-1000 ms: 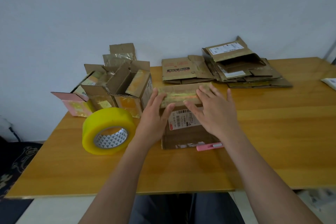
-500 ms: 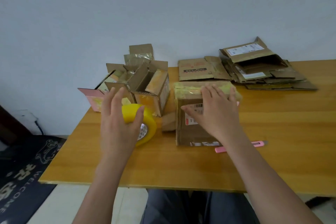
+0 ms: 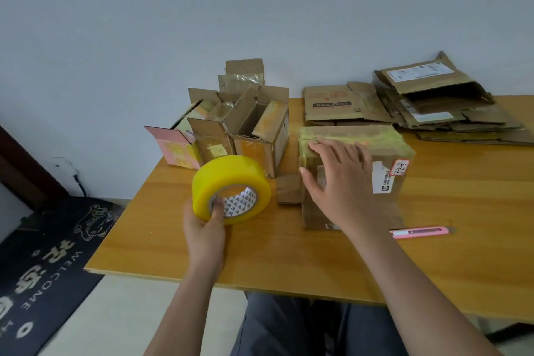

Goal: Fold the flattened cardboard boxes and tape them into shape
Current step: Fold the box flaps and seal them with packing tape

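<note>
A folded cardboard box (image 3: 384, 179) with yellow tape along its top stands in the middle of the wooden table (image 3: 462, 254). My right hand (image 3: 338, 179) lies flat on its left top corner, fingers spread and straight. My left hand (image 3: 203, 228) grips a big roll of yellow tape (image 3: 231, 189), thumb inside the core, lifted just left of the box. A stack of flattened cardboard boxes (image 3: 427, 107) lies at the back right.
Several taped-up open boxes (image 3: 237, 130) stand together at the back left by the wall. A pink utility knife (image 3: 422, 232) lies on the table right of my right forearm. A dark welcome mat (image 3: 43, 263) covers the floor at left.
My left hand left the box, reached the tape roll and now holds it lifted. My right hand stayed on the box top. The view shifted left.
</note>
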Motion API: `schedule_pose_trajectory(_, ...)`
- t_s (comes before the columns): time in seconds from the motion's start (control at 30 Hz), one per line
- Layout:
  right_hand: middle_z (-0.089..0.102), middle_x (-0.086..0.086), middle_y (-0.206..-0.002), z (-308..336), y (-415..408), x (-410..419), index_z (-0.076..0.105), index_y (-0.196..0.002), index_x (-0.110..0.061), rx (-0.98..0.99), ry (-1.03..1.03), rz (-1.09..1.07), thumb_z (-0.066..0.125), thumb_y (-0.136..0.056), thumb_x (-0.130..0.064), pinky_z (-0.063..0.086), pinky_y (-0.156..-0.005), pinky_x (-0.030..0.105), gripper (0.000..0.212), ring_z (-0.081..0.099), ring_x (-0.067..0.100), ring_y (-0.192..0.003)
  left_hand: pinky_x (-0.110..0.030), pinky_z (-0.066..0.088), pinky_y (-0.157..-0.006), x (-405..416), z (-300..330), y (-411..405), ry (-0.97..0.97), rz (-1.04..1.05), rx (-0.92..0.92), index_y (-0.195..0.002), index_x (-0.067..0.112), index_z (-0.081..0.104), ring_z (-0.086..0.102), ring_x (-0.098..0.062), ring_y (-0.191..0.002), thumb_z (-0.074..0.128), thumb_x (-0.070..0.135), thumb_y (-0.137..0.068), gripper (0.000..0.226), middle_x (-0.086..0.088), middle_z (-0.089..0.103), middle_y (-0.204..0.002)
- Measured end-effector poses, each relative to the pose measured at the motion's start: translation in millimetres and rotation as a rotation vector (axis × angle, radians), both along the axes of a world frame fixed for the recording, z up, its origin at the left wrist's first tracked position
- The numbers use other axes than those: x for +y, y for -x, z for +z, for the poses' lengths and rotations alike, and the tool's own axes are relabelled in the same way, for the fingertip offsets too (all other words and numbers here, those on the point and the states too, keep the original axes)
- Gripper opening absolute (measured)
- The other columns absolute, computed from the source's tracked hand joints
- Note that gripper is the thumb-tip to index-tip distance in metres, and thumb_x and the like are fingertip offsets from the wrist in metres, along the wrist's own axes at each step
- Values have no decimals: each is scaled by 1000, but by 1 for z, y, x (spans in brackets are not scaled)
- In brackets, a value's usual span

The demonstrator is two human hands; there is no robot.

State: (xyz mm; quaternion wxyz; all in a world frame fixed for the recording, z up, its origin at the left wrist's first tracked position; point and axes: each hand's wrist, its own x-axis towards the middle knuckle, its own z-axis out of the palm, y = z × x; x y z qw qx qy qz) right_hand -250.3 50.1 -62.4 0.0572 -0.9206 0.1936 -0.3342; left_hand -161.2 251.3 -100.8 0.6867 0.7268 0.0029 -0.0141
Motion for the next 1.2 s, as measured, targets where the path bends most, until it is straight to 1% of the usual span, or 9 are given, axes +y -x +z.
schedule_pose_trajectory(0.2,57,2,-134,-1,3,-1,55,-128,-19,21,9,13,59,-90,-45,21,-116,46,46,50,24,-125,-31,54,-80,-17,16,13,63,62,-170,-123,11,57,62,-18,-97,58,6,-95,28,-7,63,-107)
schedule_pose_trajectory(0.37,56,0,-136,1,5,-4,54,-129,-21,52,-21,34,58,-90,-49,20,-117,46,48,49,23,-127,-63,53,-85,-22,32,6,179,-7,-113,-100,32,65,65,-35,-99,59,15,-94,19,-13,67,-99)
schedule_pose_trajectory(0.47,55,-3,-137,8,8,-6,55,-130,-24,63,-68,72,46,-91,-56,20,-114,41,52,49,19,-127,-56,56,-86,-26,64,14,321,-25,-87,-104,24,66,67,-31,-101,57,9,-97,20,-9,69,-98)
schedule_pose_trajectory(0.57,52,-7,-140,14,12,-7,52,-134,-28,96,-146,104,39,-91,-57,19,-112,38,55,44,16,-130,-46,58,-75,-33,111,0,445,-66,-159,-121,3,59,69,-28,-96,57,8,-94,27,-13,68,-104)
schedule_pose_trajectory(0.73,59,-6,-127,44,14,-17,51,-136,-25,31,-467,202,44,-99,-45,38,-107,43,42,55,10,-111,-39,58,-63,-53,160,-4,435,-212,-173,-95,7,65,70,-27,-80,53,4,-97,12,-12,69,-83)
schedule_pose_trajectory(0.8,57,-4,-131,58,19,-24,53,-136,-22,30,-529,219,41,-100,-46,46,-90,22,45,54,5,-107,-38,60,-62,-65,166,1,448,-278,-121,-98,9,64,73,-24,-81,52,3,-98,14,-9,72,-85)
schedule_pose_trajectory(0.87,59,-5,-130,69,26,-35,54,-134,-22,14,-581,227,40,-99,-50,41,-73,12,47,55,4,-105,-41,62,-65,-79,168,4,462,-330,-59,-99,11,63,73,-23,-84,52,3,-99,14,-9,72,-90)
schedule_pose_trajectory(1.0,61,-12,-121,82,39,-55,56,-133,-25,-60,-778,258,42,-99,-51,49,-81,21,45,59,6,-108,-45,61,-66,-112,167,10,503,-414,66,-103,13,63,73,-25,-88,54,4,-97,13,-11,73,-96)
schedule_pose_trajectory(1.2,60,6,-126,82,41,-77,61,-121,-15,-269,-1452,319,37,-99,-52,59,-87,37,50,69,25,-102,-56,58,-75,-170,169,12,621,-542,211,-120,7,55,70,-33,-99,53,4,-98,23,-17,69,-113)
